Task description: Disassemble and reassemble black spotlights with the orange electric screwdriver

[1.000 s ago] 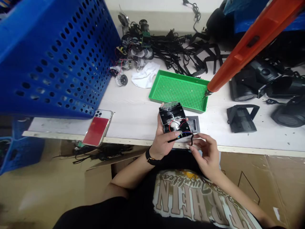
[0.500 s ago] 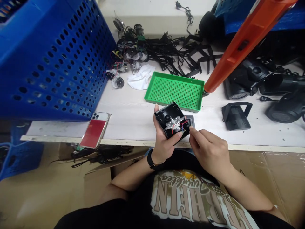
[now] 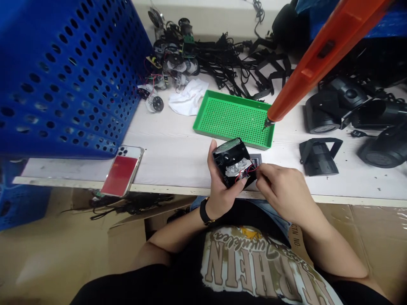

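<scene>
Well, from the head view, the left hand (image 3: 221, 190), with a black watch (image 3: 203, 214) on its wrist, curls around a black housing (image 3: 227, 157). The thumb runs up the housing's left side and the fingers wrap beneath it, so the housing sits tilted in that palm, just above the front edge of the table (image 3: 178, 156). A clear plastic piece (image 3: 235, 170) sits in the housing's face, and thin red and black wires (image 3: 245, 173) cross it toward the right hand (image 3: 284, 190). That hand reaches in from the right with its fingertips (image 3: 259, 170) pressed together at those wires, close against the housing's edge. The pinch seems to be on a wire, though the fingers hide too much to be sure.

Just beyond the right hand lies a dark square frame (image 3: 257, 160), partly under the housing. Ahead of both hands sits a green perforated tray (image 3: 233, 114), with a white cloth (image 3: 189, 98) and a heap of black cords (image 3: 219, 63) farther on. An orange-handled tool (image 3: 318, 72) slants down to the tray's near right corner. Right of the right hand stand black spotlight units (image 3: 333, 108). Left of the left hand are a blue perforated crate (image 3: 70, 76) and a phone (image 3: 122, 177) in a clear case.
</scene>
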Demonstrator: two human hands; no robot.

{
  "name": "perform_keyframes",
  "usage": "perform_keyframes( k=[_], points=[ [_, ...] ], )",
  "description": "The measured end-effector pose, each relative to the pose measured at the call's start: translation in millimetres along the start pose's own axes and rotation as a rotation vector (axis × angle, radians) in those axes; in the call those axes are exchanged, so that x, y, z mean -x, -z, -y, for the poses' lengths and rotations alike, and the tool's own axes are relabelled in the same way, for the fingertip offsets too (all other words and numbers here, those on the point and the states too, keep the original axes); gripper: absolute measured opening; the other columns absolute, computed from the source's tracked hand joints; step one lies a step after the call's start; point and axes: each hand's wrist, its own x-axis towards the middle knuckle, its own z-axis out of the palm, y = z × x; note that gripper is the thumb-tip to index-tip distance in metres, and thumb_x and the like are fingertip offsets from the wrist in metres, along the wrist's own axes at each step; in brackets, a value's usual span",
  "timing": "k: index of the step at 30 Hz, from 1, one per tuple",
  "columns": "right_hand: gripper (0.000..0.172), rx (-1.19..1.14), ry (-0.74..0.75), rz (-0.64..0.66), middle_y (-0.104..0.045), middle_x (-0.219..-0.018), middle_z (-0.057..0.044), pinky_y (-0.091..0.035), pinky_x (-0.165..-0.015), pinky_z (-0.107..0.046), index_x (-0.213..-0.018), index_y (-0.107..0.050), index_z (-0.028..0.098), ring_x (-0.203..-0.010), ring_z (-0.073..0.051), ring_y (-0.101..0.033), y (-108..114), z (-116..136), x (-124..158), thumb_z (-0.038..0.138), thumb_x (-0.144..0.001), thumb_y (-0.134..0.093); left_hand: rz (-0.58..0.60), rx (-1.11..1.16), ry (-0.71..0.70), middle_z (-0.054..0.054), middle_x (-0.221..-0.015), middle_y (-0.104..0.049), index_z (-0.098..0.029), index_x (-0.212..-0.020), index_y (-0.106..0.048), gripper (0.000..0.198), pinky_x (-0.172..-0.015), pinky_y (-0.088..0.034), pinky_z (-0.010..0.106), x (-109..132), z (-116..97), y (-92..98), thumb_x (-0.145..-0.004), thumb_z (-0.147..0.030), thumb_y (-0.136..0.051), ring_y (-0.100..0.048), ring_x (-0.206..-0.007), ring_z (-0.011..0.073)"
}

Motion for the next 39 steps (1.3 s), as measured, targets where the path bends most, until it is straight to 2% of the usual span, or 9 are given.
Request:
perform_keyframes(
  k=[3, 6, 11, 14, 21, 28, 33, 36, 39],
  points=[
    [0.023, -0.249, -0.115, 0.077, -0.064, -0.064, 0.001, -0.029, -0.059, -0.028, -0.076, -0.06, 0.02, -0.056, -0.013, -0.051, -1.3, -1.8, -5.1, 0.023, -0.095, -0.049, -0.034, -0.017, -0.045, 0.008, -0.162, -0.05, -0.048, -0.171, -0.004, 0.127, -0.124, -0.044, 0.054, 0.8, 1.1, -0.6, -0.081, -0.028, -0.091, -0.06, -0.142, 0.0335],
    [0.023, -0.424, -0.159, 0.013, -0.059, -0.06, 0.004, -0.034, -0.056, -0.026, -0.075, -0.059, 0.021, -0.054, -0.011, -0.05, -3.0, 2.3, -3.6, 0.026, -0.097, -0.052, -0.085, 0.02, -0.04, 0.006, -0.159, -0.053, -0.051, -0.17, -0.005, 0.126, -0.123, -0.045, 0.054, -1.9, -1.8, -5.7, -0.081, -0.027, -0.091, -0.063, -0.139, 0.0325],
    [0.005, -0.334, -0.05, -0.353, -0.073, -0.078, 0.001, -0.047, -0.058, -0.024, -0.103, -0.066, 0.02, -0.057, -0.01, -0.059, -18.4, 18.1, 6.0, 0.02, -0.101, -0.061, -0.156, 0.144, -0.03, 0.003, -0.146, -0.065, -0.055, -0.168, -0.005, 0.125, -0.119, -0.049, 0.053, -12.2, -12.6, -17.3, -0.081, -0.026, -0.089, -0.069, -0.13, 0.0298],
    [0.017, -0.134, 0.089, -0.491, -0.075, -0.085, -0.004, -0.053, -0.065, -0.024, -0.118, -0.067, 0.016, -0.069, -0.013, -0.067, -27.1, 24.2, 9.3, 0.015, -0.104, -0.057, -0.148, 0.161, -0.029, 0.003, -0.138, -0.07, -0.052, -0.169, -0.001, 0.126, -0.118, -0.05, 0.054, -14.5, -16.5, -18.8, -0.082, -0.028, -0.089, -0.07, -0.128, 0.0304],
    [0.019, 0.29, 0.207, -0.358, -0.066, -0.072, -0.001, -0.035, -0.049, -0.032, -0.104, -0.073, 0.014, -0.059, -0.014, -0.057, -8.0, 19.3, 4.4, 0.013, -0.103, -0.055, -0.142, 0.028, -0.059, 0.004, -0.158, -0.054, -0.053, -0.169, 0.0, 0.126, -0.123, -0.046, 0.052, -6.3, -9.2, -10.0, -0.083, -0.031, -0.09, -0.065, -0.136, 0.0307],
    [0.017, 0.068, 0.253, -0.36, -0.07, -0.077, -0.002, -0.041, -0.055, -0.028, -0.106, -0.071, 0.015, -0.064, -0.013, -0.061, -10.7, 10.9, -1.0, 0.017, -0.106, -0.054, -0.176, 0.029, -0.082, 0.005, -0.157, -0.054, -0.052, -0.169, 0.0, 0.125, -0.121, -0.046, 0.049, -4.6, -8.4, -14.2, -0.084, -0.03, -0.09, -0.064, -0.134, 0.029],
    [0.025, 0.127, 0.364, -0.39, -0.073, -0.082, -0.004, -0.048, -0.057, -0.029, -0.124, -0.069, 0.01, -0.069, -0.015, -0.064, -21.2, 6.1, 3.3, 0.009, -0.104, -0.054, -0.168, 0.139, 0.064, 0.003, -0.139, -0.066, -0.049, -0.168, -0.014, 0.121, -0.117, -0.049, 0.047, -12.1, -18.8, -15.7, -0.078, -0.024, -0.091, -0.068, -0.125, 0.0273],
    [0.03, -0.052, 0.364, -0.328, -0.075, -0.091, -0.006, -0.057, -0.066, -0.028, -0.13, -0.068, 0.014, -0.079, -0.015, -0.069, -19.0, 0.2, 4.9, 0.008, -0.104, -0.055, -0.118, 0.217, 0.153, 0.004, -0.131, -0.07, -0.043, -0.166, -0.025, 0.116, -0.114, -0.05, 0.051, -17.5, -28.2, -15.7, -0.072, -0.018, -0.089, -0.07, -0.122, 0.0301],
    [0.03, -0.268, 0.302, -0.371, -0.073, -0.105, -0.008, -0.063, -0.073, -0.029, -0.127, -0.071, 0.02, -0.088, -0.015, -0.073, -18.4, -2.4, 6.8, 0.01, -0.101, -0.063, -0.087, 0.266, 0.165, 0.003, -0.124, -0.073, -0.04, -0.162, -0.032, 0.111, -0.114, -0.051, 0.055, -20.6, -36.0, -16.6, -0.069, -0.013, -0.086, -0.071, -0.122, 0.0323]
  ],
)
